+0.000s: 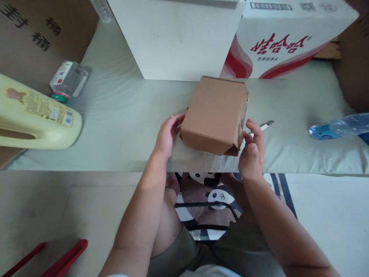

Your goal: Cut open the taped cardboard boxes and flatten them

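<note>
A small brown cardboard box (215, 111) rests on the pale green cloth near its front edge, turned slightly. Its lower right corner and right side look crumpled, with flaps bent out. My left hand (169, 134) is at the box's left side, its fingers curled against the lower left corner. To the right of the box is my right hand (253, 152), fingers bent beside the torn flaps. A utility knife (266, 125) shows between those fingers, its blade pointing up and to the right; most of its handle is hidden by the hand.
A white carton (184, 42) and a red-and-white carton (276, 46) stand behind the box. On the left are a yellow jug (40, 115) and a clear jar (69, 79). A plastic bottle (340, 127) lies at right. Below is a panda-patterned mat (220, 198).
</note>
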`<state>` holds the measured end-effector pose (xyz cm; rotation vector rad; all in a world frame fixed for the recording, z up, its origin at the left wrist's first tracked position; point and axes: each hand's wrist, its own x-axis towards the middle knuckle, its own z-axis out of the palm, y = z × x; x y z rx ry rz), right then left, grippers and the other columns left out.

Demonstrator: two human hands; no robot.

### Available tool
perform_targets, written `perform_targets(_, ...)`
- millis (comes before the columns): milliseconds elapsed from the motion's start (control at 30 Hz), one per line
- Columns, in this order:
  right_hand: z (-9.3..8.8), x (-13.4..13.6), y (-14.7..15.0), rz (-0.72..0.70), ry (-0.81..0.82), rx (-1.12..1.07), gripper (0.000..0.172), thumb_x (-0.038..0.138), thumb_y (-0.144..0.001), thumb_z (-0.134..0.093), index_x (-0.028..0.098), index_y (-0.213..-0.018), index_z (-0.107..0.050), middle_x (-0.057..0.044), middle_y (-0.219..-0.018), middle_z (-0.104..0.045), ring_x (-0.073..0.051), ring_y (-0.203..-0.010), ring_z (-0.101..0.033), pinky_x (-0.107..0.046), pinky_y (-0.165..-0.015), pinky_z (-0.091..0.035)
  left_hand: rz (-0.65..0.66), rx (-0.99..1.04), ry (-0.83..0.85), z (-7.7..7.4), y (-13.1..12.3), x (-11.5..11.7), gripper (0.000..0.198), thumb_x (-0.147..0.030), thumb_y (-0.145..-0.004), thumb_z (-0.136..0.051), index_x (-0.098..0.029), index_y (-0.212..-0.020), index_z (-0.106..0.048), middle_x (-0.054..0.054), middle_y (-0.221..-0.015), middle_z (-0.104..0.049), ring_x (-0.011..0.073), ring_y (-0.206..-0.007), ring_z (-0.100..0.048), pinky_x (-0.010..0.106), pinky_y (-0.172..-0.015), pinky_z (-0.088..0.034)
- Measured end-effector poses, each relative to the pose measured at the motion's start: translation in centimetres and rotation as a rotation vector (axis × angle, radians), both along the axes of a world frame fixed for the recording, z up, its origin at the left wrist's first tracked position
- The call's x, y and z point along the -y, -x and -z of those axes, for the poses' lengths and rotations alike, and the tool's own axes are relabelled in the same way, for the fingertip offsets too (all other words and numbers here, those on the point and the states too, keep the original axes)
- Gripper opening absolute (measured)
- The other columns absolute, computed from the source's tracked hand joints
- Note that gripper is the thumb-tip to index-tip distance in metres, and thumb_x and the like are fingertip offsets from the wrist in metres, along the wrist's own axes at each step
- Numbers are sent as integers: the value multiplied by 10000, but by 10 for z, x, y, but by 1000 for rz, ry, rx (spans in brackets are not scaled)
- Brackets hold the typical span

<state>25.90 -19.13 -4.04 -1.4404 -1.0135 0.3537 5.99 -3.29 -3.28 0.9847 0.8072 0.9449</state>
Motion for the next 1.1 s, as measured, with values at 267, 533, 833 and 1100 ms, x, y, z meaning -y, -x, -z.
perform_targets(267,5,0,-11,-67,-132,259,586,469,-959,-631,306,-1498,-470,-122,-1621,-464,-357,-1587,-385,-685,-1296,-283,36,-196,3,11,2,-5,508,-678,-812,-666,-215,-1009,-734,116,-1253,-757,345,-1366,-609,451,-1116,-477)
perform_targets(533,5,-1,-13,-62,-157,322,724,578,-800,-760,289,-1394,-462,-149,-1526,-482,-408,-1541,-409,-729,-1266,-292,45,-132,14,8,-1,-2,571,-725,-681,-808,-204,-893,-708,78,-969,-751,301,-1061,-691,401,-960,-497)
perform_targets(833,1,-4,-7,3,-100,262,670,398,-744,-817,293,-1325,-500,-119,-1398,-513,-359,-1430,-499,-699,-1276,-325,-127,-50,-15,-7,3,-4,362,-513,-692,-832,-223,-761,-625,41,-780,-657,230,-781,-656,351,-718,-494)
perform_targets(1100,-3,-4,4,63,13,90,543,357,-790,-810,282,-1264,-557,-113,-1376,-556,-307,-1351,-577,-557,-1088,-588,-203,-203,-246,6,6,-4,456,-661,-853,-649,-269,-1084,-627,80,-1132,-735,277,-1196,-677,384,-992,-541)
